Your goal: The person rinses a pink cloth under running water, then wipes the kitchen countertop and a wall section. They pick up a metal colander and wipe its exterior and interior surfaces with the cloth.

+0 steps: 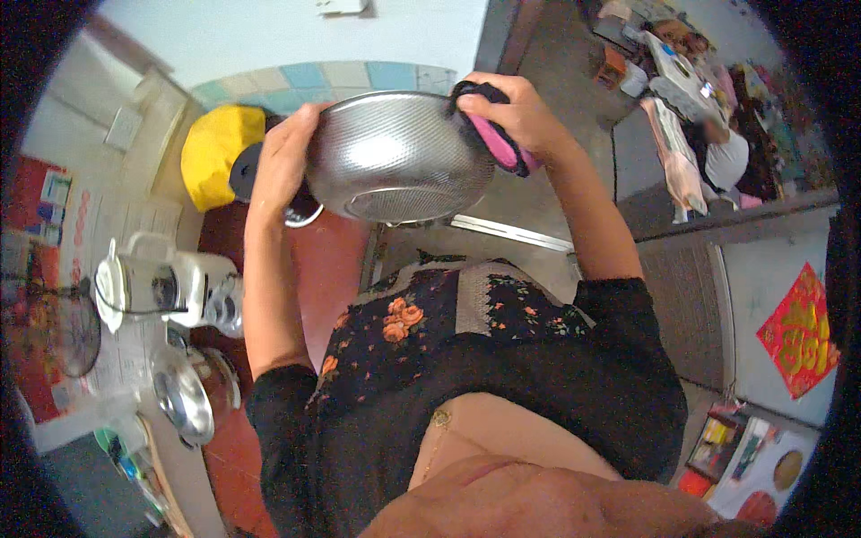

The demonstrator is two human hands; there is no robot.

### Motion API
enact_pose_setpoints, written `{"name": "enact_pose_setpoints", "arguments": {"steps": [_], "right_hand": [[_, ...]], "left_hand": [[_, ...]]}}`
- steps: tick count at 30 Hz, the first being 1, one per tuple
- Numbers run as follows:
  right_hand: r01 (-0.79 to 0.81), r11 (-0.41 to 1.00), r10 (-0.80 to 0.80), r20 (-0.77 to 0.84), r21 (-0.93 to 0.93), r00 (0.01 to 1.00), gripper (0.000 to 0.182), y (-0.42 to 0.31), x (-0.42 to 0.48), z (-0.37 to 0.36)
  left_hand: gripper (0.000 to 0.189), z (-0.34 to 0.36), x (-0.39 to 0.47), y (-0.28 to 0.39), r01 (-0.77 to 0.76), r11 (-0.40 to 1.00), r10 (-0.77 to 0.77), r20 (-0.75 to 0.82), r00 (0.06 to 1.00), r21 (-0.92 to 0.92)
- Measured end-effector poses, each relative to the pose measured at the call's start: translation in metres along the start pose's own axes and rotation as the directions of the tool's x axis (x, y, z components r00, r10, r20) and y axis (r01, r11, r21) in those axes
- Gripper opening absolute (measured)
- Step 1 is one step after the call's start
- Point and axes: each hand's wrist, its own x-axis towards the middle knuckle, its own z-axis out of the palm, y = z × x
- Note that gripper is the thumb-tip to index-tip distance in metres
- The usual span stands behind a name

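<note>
A stainless-steel mesh strainer bowl (403,151) is raised in front of me, tilted so that its outer wall and round base ring show. Its inside is hidden from me. My left hand (286,158) grips the bowl's left side near the rim. On the opposite side, my right hand (508,111) holds a pink and black cloth or pad (496,141), pressed to the bowl's wall by the rim. The fingertips of both hands are partly hidden.
A red tabletop (329,269) lies left, with a yellow item (222,155), a dark round disc (247,171), a white jug-like appliance (168,286) and a shiny metal bowl (183,397). A cluttered area (693,101) is at upper right. A red diamond decoration (800,329) hangs right.
</note>
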Motion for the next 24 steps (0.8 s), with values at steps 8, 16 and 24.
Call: {"name": "enact_pose_setpoints", "arguments": {"steps": [8,16,24], "right_hand": [[0.034,0.999,-0.032,0.098,-0.019,0.995,0.025,0.009,0.014,-0.005],[0.253,0.932,-0.187,0.255,-0.258,0.949,0.020,-0.049,0.041,0.042],[0.143,0.989,-0.145,0.043,0.036,0.989,0.022,0.051,0.040,0.004]], "left_hand": [[0.043,-0.002,0.001,0.007,-0.009,0.994,0.000,0.088,0.996,0.105],[0.038,0.016,-0.006,0.014,-0.036,0.984,0.036,0.001,0.999,0.173],[0.029,-0.009,-0.025,-0.005,0.086,0.965,-0.147,-0.238,0.960,-0.246]]}}
